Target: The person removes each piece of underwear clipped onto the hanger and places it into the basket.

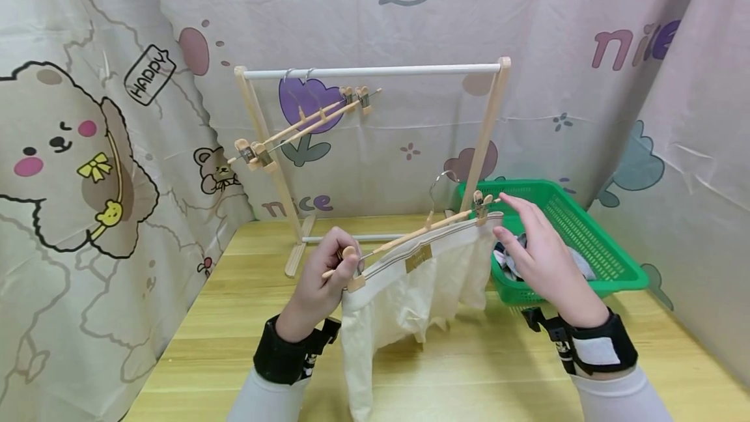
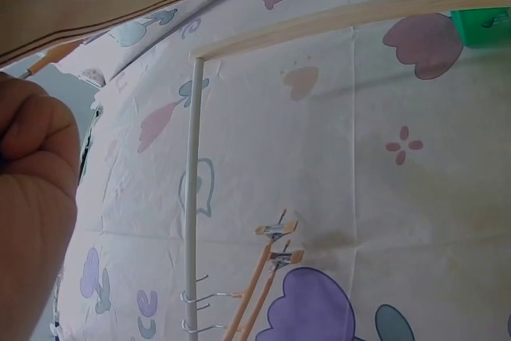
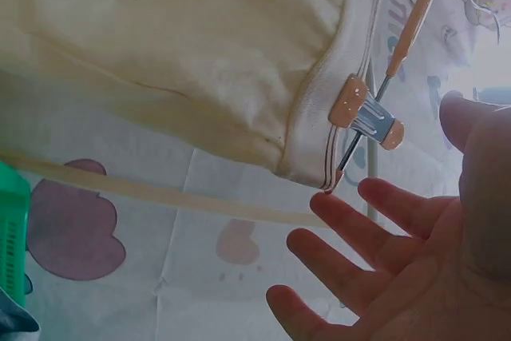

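A person's left hand (image 1: 321,282) grips the near-left end of a wooden clip hanger (image 1: 410,237), fingers curled round the bar and its clip, holding it up above a light wooden table (image 1: 234,318). A cream pair of shorts (image 1: 410,285) hangs by its waistband from the hanger's 2 clips, its hem trailing down toward the near edge of the table. The right hand (image 1: 541,256) hovers just beside the hanger's far-right clip (image 1: 482,204) with fingers spread and straight, holding nothing; in the right wrist view the fingertips (image 3: 335,213) sit just below that clip (image 3: 366,113) and the corner of the waistband, though contact cannot be judged. In the left wrist view the left hand (image 2: 36,165) shows as a tight fist beneath the fabric. To the right, a green plastic basket (image 1: 592,239) sits on the table with more clothing (image 1: 510,259) inside, partly hidden by the right hand. At the far side stands a small wooden drying rack (image 1: 375,71) with a white rail, carrying 2 empty clip hangers (image 1: 305,124) toward its left end. Cartoon-printed cloth (image 1: 88,148) walls the scene on 3 sides.
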`<state>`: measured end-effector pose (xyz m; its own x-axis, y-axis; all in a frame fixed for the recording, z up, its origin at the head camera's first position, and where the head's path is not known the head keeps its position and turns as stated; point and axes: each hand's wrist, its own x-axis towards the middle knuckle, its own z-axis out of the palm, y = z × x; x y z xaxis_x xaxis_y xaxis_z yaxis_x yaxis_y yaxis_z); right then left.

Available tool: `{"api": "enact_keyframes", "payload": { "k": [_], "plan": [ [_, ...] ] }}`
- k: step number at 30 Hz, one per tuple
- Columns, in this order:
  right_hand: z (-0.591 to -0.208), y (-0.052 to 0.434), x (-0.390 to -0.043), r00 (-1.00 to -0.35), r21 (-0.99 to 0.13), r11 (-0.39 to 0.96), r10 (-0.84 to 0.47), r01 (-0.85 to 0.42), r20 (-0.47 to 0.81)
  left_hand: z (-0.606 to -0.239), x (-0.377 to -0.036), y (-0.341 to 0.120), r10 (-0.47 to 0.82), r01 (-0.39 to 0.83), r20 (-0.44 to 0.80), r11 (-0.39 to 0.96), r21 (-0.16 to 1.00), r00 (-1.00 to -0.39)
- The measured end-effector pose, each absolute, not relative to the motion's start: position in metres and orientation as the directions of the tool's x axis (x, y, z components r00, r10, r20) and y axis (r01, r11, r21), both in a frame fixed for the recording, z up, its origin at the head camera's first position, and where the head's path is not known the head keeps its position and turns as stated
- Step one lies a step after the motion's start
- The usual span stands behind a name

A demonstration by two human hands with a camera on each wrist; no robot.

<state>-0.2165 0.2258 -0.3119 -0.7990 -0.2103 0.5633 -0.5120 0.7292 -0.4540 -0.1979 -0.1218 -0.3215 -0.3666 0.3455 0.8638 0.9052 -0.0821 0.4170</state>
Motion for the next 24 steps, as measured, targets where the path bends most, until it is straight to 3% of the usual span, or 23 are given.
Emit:
{"api": "enact_keyframes", "payload": {
  "k": [12,24],
  "plan": [
    [-0.3098,0.2263,-0.2158,-0.817,-0.501,0.697,-0.218,-0.513,0.534,-0.3221,-0.1975,-0.1195,0.378,0.906,0.859,-0.107,0.41,-0.344],
    [-0.313,0.2242,-0.2164,-0.791,-0.551,0.618,-0.202,-0.561,0.578,-0.3222,-0.1983,-0.1177,0.41,0.913,0.861,-0.134,0.384,-0.302]
  ]
}}
